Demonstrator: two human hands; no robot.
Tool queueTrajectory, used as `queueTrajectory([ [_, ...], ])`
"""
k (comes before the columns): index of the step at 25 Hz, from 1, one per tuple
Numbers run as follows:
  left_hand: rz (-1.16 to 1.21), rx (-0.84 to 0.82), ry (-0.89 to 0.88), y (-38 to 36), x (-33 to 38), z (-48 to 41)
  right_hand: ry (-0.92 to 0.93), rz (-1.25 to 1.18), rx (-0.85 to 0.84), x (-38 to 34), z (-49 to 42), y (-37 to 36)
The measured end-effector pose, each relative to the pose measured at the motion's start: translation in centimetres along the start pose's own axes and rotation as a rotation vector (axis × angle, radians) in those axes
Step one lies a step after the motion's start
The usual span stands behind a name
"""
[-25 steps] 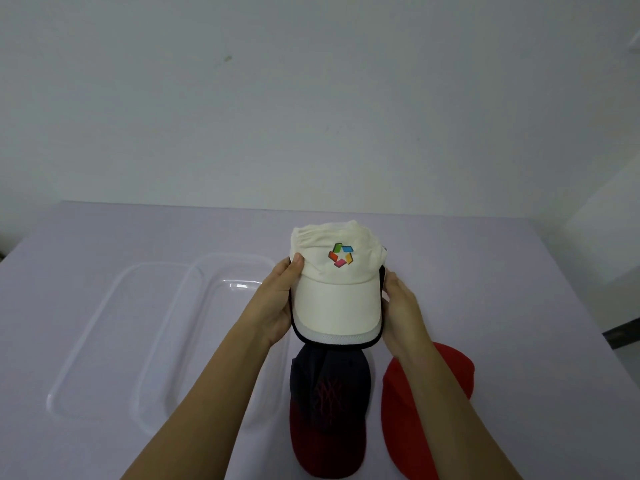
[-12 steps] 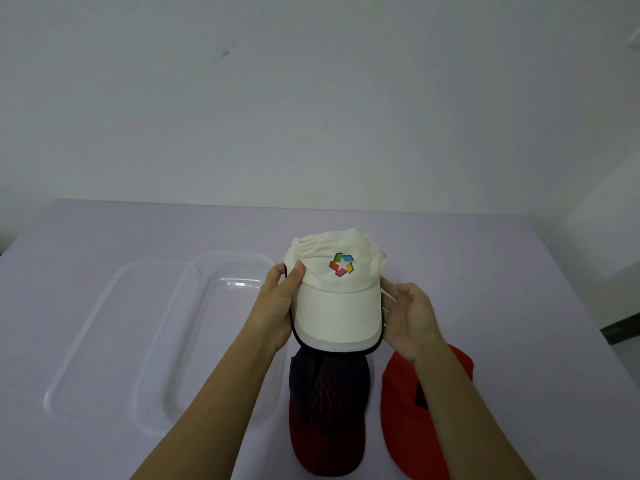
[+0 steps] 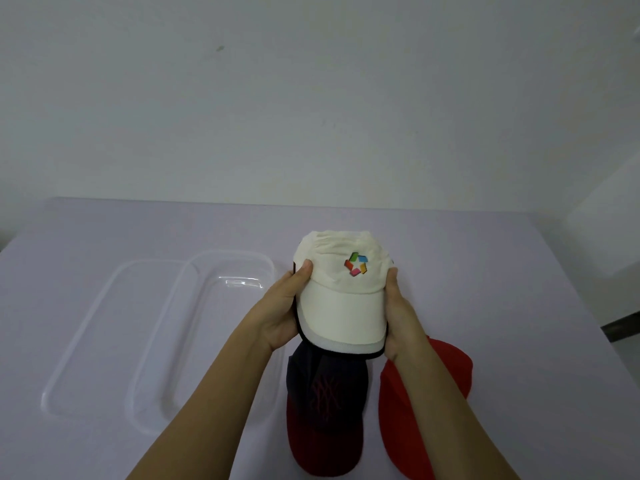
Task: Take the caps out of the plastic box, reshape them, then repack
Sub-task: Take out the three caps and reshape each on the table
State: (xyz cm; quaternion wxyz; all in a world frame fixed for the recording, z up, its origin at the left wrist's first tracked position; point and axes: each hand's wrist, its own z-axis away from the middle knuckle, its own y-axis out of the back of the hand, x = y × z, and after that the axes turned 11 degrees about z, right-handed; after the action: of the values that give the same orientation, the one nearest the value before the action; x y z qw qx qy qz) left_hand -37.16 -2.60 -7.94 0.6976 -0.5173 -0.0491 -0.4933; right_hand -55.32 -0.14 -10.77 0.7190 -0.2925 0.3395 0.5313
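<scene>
At your left the clear plastic box point(image 3: 214, 323) sits on the table point(image 3: 502, 278). Your left hand point(image 3: 282, 311) and right hand point(image 3: 401, 320) curl round the two sides of the white cap point(image 3: 343, 306), thumbs on top, holding it up. Beneath it lies a dark cap point(image 3: 325, 403), with a red cap point(image 3: 412, 434) to its right.
</scene>
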Motion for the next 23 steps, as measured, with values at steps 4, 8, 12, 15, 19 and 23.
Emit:
queueTrajectory([
  [4, -0.016, -0.017, 0.063, -0.3, 0.1, -0.4, 0.061, -0.091, 0.014, -0.5, -0.7, -0.1],
  [8, 0.061, 0.090, -0.090, 0.4, 0.6, -2.4, 0.099, -0.074, -0.281, -1.0, -1.0, 0.5],
  [12, -0.011, 0.116, -0.017, 1.7, 0.9, -4.6, 0.023, -0.047, -0.255, -1.1, -2.7, 1.5],
  [15, -0.113, 0.278, 0.037, 2.7, 0.6, -7.2, 0.018, 0.016, -0.174, -0.6, -5.5, 1.2],
  [19, -0.181, 0.420, 0.089, 4.4, -0.6, -10.5, 0.000, 0.105, -0.099, 1.3, -9.4, 0.4],
  [23, -0.310, 0.501, 0.038, 5.7, -2.2, -13.1, 0.043, 0.352, -0.019, 3.1, -11.4, -0.6],
])
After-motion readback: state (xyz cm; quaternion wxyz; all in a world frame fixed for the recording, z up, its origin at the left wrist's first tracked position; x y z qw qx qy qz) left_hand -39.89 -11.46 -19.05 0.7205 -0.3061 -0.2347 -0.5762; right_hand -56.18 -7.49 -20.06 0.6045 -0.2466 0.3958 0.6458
